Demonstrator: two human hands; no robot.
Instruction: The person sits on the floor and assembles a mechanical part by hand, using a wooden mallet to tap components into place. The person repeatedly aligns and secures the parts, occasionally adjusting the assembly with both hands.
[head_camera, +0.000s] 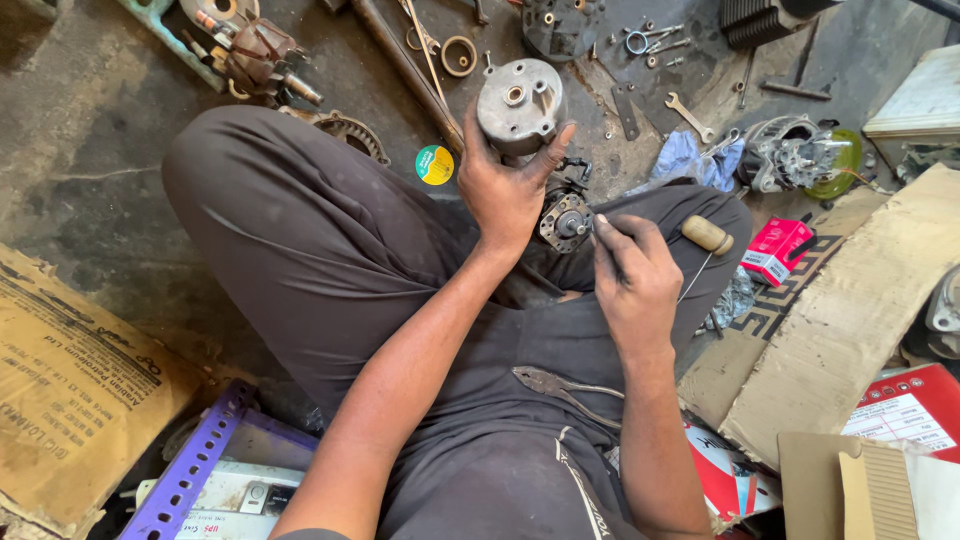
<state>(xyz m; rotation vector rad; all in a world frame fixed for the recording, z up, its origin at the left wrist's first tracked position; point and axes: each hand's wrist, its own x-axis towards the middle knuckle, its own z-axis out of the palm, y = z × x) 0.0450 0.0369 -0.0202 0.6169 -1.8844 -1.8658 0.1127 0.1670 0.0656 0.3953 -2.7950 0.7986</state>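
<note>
My left hand (503, 190) grips a round grey metal motor housing (519, 102) from below, holding it up over my lap. My right hand (630, 275) pinches a thin tool against a small dark round motor part (565, 221) that rests between my hands. A screwdriver with a pale wooden handle (707, 234) lies on my right knee, just beside my right hand. A pair of pliers (555, 385) lies on my lap in the dark trousers.
On the concrete floor ahead are a copper-wound rotor (262, 55), a spanner (690, 116), a metal ring (459, 56), loose screws and a blue rag (690, 158). Cardboard sheets (850, 310) lie right, a red box (778, 250) near my knee, a purple crate (195, 470) left.
</note>
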